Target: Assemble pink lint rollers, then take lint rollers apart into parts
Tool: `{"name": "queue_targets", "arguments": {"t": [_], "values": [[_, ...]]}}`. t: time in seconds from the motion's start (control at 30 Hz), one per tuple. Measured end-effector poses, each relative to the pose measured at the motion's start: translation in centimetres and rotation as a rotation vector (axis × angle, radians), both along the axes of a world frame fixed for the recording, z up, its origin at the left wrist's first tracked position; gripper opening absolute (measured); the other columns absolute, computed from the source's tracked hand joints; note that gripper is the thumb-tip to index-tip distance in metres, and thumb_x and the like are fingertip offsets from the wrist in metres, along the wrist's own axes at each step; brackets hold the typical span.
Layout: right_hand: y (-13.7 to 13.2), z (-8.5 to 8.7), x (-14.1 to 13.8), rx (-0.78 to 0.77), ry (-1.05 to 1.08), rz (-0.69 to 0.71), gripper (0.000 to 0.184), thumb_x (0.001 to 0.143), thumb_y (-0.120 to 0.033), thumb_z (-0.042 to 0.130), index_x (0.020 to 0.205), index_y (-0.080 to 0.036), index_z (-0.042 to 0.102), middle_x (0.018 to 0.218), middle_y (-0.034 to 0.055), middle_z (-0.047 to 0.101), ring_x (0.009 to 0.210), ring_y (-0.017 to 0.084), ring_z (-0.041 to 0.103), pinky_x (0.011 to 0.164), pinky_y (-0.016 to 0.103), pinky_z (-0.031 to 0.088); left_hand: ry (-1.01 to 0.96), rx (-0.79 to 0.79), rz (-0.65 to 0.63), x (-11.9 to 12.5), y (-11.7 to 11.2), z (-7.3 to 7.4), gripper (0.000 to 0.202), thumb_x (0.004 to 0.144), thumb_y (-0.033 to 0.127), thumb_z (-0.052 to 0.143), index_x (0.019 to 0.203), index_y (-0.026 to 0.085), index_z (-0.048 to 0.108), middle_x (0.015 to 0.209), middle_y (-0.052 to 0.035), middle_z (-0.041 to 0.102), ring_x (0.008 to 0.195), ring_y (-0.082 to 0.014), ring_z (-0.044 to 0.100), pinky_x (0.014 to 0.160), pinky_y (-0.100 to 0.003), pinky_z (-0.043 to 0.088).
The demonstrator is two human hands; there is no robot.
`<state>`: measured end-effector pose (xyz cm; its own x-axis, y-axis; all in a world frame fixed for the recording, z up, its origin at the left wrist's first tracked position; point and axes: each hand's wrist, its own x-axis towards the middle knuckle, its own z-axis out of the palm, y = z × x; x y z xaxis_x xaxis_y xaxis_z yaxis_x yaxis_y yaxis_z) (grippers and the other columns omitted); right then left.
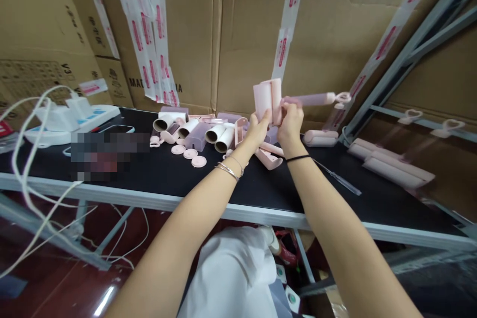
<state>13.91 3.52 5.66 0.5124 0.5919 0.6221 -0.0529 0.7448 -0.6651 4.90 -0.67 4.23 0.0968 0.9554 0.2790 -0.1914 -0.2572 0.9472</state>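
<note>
Both hands hold up a pink lint roller (267,97) above the black tabletop. My left hand (260,128) is closed around the lower part of its wide pale head. My right hand (291,121) grips it where the head meets the handle (313,99), which points right and ends in a heart-shaped loop. Below my hands lie loose pink roller parts (269,158). White paper rolls (225,138) with brown cores, translucent lilac covers (198,135) and round pink caps (198,161) are heaped to the left.
At the right are assembled lint rollers (398,164), with another (321,138) nearer the middle. A thin screwdriver (345,183) lies by my right forearm. On the left are a power strip (70,124) with white cables and a phone. Taped cardboard (246,35) stands behind the table.
</note>
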Motion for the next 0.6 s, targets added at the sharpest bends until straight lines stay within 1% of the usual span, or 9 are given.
{"name": "queue_targets", "arguments": {"t": [0.1,0.2,0.27,0.37,0.43,0.53,0.6], "values": [[-0.6,-1.4,-0.2,-0.071,0.161,0.141,0.012,0.077,-0.030,0.057,0.078,-0.021,0.051,0.076,-0.0048,0.056,0.077,0.011,0.060,0.077,0.024,0.050,-0.012,-0.049,0.025,0.0,0.8,-0.4,0.054,0.085,0.042,0.063,0.125,0.018,0.037,0.116,-0.0153,0.063,0.092,-0.0207,0.067,0.073,-0.031,0.052],[-1.2,-1.9,0.3,-0.110,0.254,0.227,0.022,0.078,-0.039,0.062,0.075,-0.022,0.048,0.071,-0.0056,0.055,0.074,0.011,0.061,0.072,0.023,0.052,0.000,-0.007,0.063,-0.1,1.0,-0.5,0.058,0.080,0.031,0.070,0.124,0.017,0.036,0.121,-0.0164,0.061,0.100,-0.0204,0.065,0.080,-0.031,0.052],[-1.3,-1.9,0.4,-0.176,0.320,0.277,0.025,0.081,-0.043,0.061,0.076,-0.021,0.050,0.071,-0.0046,0.058,0.073,0.011,0.062,0.070,0.024,0.053,0.057,0.038,0.115,-0.4,0.7,-0.3,0.059,0.075,0.025,0.074,0.122,0.016,0.038,0.126,-0.0168,0.059,0.108,-0.0207,0.062,0.085,-0.031,0.050],[-1.3,-1.7,0.3,-0.307,0.417,0.356,0.027,0.085,-0.045,0.058,0.078,-0.019,0.055,0.071,-0.0022,0.062,0.069,0.012,0.063,0.065,0.024,0.054,0.164,0.073,0.195,-0.9,0.1,0.1,0.060,0.069,0.028,0.079,0.117,0.014,0.046,0.126,-0.0177,0.059,0.111,-0.0231,0.060,0.089,-0.032,0.048],[-1.5,-1.4,0.0,-0.361,0.455,0.412,0.027,0.088,-0.043,0.056,0.080,-0.018,0.057,0.072,-0.0011,0.064,0.067,0.012,0.062,0.064,0.025,0.055,0.184,0.079,0.212,-1.1,-0.1,0.4,0.062,0.067,0.032,0.080,0.116,0.012,0.049,0.125,-0.0185,0.060,0.112,-0.0249,0.060,0.091,-0.033,0.048],[-2.1,-0.9,0.0,-0.373,0.473,0.469,0.025,0.089,-0.041,0.056,0.080,-0.018,0.059,0.072,-0.0017,0.064,0.066,0.010,0.061,0.063,0.023,0.055,0.110,0.128,0.204,-1.3,0.6,0.9,0.064,0.064,0.032,0.081,0.116,0.011,0.051,0.128,-0.0183,0.059,0.116,-0.0254,0.058,0.095,-0.032,0.046],[-2.4,-0.5,0.6,-0.366,0.502,0.470,0.027,0.089,-0.043,0.055,0.078,-0.019,0.057,0.071,-0.0027,0.062,0.065,0.009,0.061,0.063,0.021,0.054,0.032,0.158,0.218,-1.7,1.3,1.3,0.060,0.062,0.030,0.081,0.113,0.012,0.054,0.126,-0.0160,0.060,0.115,-0.0250,0.059,0.095,-0.031,0.046]]}}
